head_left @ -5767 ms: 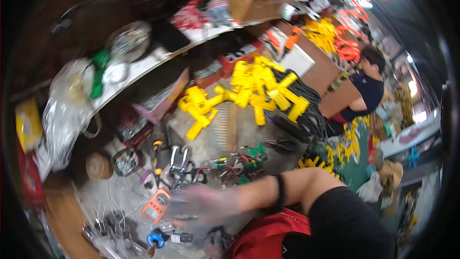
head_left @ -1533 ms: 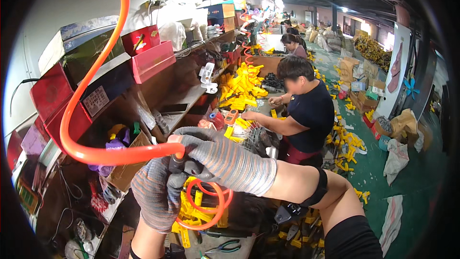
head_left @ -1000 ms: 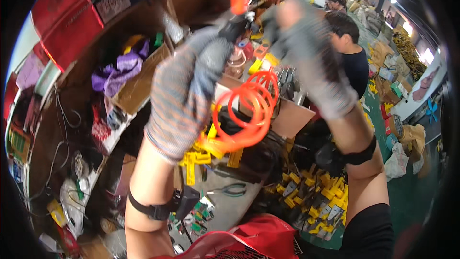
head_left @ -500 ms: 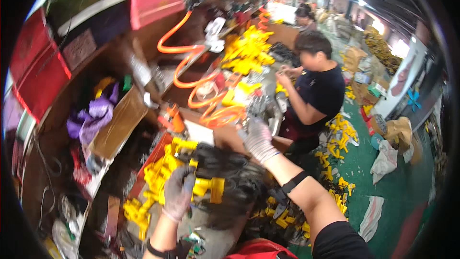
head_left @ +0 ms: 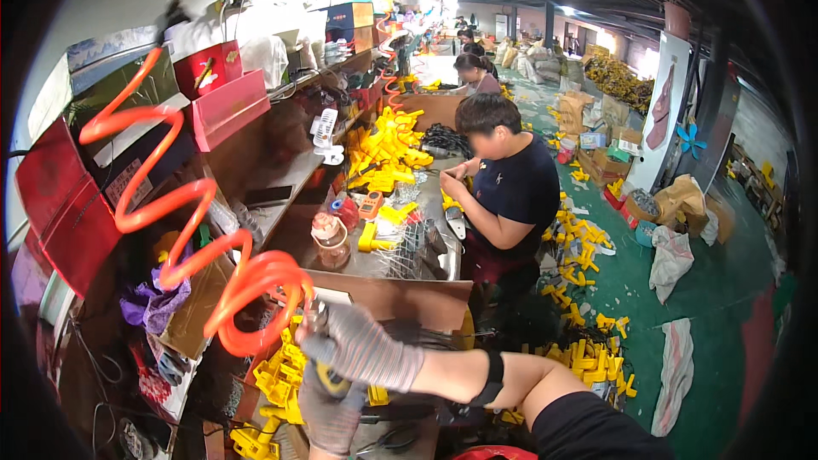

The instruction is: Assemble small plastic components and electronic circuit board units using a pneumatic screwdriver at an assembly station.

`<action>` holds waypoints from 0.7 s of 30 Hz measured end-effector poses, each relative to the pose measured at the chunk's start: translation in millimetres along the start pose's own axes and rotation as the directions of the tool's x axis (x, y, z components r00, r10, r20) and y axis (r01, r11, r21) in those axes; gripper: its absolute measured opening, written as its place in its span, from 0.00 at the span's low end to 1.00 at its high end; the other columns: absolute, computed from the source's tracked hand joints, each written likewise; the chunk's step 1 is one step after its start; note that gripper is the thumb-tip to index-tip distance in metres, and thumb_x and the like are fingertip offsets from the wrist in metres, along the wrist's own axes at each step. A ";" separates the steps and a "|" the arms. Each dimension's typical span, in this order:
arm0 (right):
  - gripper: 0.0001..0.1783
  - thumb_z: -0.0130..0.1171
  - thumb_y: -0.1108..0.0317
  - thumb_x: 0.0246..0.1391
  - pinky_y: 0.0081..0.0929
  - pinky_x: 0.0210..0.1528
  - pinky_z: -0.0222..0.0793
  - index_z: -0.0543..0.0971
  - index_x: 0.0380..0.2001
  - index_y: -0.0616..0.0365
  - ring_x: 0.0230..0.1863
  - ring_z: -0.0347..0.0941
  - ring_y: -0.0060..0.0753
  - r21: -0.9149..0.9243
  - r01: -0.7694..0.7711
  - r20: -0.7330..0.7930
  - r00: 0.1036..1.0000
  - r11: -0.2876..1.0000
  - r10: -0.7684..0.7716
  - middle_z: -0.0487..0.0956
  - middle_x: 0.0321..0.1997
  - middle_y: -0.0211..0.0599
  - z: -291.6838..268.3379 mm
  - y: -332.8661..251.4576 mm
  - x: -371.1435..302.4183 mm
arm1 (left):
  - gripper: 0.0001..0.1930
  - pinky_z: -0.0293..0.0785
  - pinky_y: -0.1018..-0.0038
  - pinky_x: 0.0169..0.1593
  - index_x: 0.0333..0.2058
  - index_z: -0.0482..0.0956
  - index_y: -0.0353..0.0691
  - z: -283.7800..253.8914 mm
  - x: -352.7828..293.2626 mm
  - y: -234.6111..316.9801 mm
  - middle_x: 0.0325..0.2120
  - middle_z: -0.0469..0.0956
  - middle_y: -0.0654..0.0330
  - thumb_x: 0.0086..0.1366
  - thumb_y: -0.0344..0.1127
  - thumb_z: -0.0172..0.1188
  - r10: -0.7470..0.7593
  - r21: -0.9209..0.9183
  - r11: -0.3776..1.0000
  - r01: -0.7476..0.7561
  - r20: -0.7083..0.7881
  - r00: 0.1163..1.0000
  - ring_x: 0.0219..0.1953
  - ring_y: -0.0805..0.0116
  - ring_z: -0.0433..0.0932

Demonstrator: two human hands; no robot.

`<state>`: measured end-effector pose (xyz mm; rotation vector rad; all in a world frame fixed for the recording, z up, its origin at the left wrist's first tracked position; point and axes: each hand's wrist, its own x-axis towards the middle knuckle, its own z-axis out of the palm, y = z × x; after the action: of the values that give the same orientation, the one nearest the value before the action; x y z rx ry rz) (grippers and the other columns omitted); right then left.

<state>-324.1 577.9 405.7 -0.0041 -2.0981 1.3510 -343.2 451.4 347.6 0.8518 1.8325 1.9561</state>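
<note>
My right hand (head_left: 366,353), in a striped grey knit glove, reaches across to the left with its fingers closed around the fitting end of an orange coiled air hose (head_left: 256,290). Any tool below that fitting is hidden by the glove. Directly beneath, my left hand (head_left: 331,417), also gloved, is closed on a yellow-and-black piece (head_left: 332,382); most of it is covered, so its kind cannot be made out. The two hands overlap in view. Beside them lies a heap of yellow plastic parts (head_left: 277,383).
A cardboard divider (head_left: 396,296) stands beyond my hands. Past it are a lidded clear bottle (head_left: 331,238), an orange meter (head_left: 371,204) and a pile of yellow parts (head_left: 383,149). A co-worker (head_left: 515,179) works at right. More yellow parts (head_left: 588,366) are on the green floor side.
My right hand has moved left, over my left hand, with the hose end. The hose now stretches toward the upper left. My left hand is lower, and the view has tilted up.
</note>
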 end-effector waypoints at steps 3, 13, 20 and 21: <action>0.12 0.57 0.61 0.52 0.40 0.33 0.69 0.72 0.30 0.58 0.29 0.74 0.54 0.028 -0.102 0.083 0.992 0.994 0.099 0.75 0.24 0.47 40.8 10.3 -23.8 | 0.30 0.74 0.69 0.49 0.55 0.66 0.34 -22.4 -33.6 -21.7 0.45 0.77 0.50 0.56 0.38 0.66 0.136 0.136 0.983 -0.125 -0.069 0.988 0.45 0.60 0.78; 0.19 0.57 0.56 0.56 0.39 0.43 0.71 0.73 0.42 0.60 0.42 0.77 0.52 -0.029 -0.394 0.367 0.851 0.919 0.376 0.79 0.34 0.52 87.6 -2.2 -96.0 | 0.27 0.71 0.71 0.49 0.55 0.71 0.36 -55.7 -130.1 -66.8 0.46 0.77 0.50 0.53 0.27 0.63 0.017 0.285 0.956 0.063 -0.271 0.963 0.47 0.64 0.75; 0.19 0.57 0.54 0.52 0.38 0.27 0.73 0.78 0.25 0.62 0.21 0.75 0.48 -0.225 0.276 0.788 0.616 0.934 0.008 0.76 0.20 0.48 56.6 -4.2 -136.7 | 0.29 0.70 0.74 0.49 0.56 0.71 0.37 -78.0 -172.9 -39.7 0.46 0.76 0.54 0.53 0.30 0.65 -0.330 0.408 0.858 0.310 -0.024 0.944 0.49 0.66 0.74; 0.19 0.58 0.53 0.51 0.38 0.26 0.73 0.80 0.25 0.62 0.20 0.75 0.49 -0.169 0.346 0.821 0.567 0.923 -0.062 0.77 0.19 0.48 60.5 -4.6 -144.6 | 0.29 0.70 0.74 0.49 0.55 0.71 0.38 -81.8 -183.5 -33.4 0.47 0.76 0.55 0.53 0.30 0.65 -0.388 0.460 0.822 0.337 0.019 0.921 0.49 0.66 0.74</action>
<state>-237.9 478.7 320.1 0.8707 -2.9275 0.9085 -258.4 279.5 278.7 0.6475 2.2228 1.2441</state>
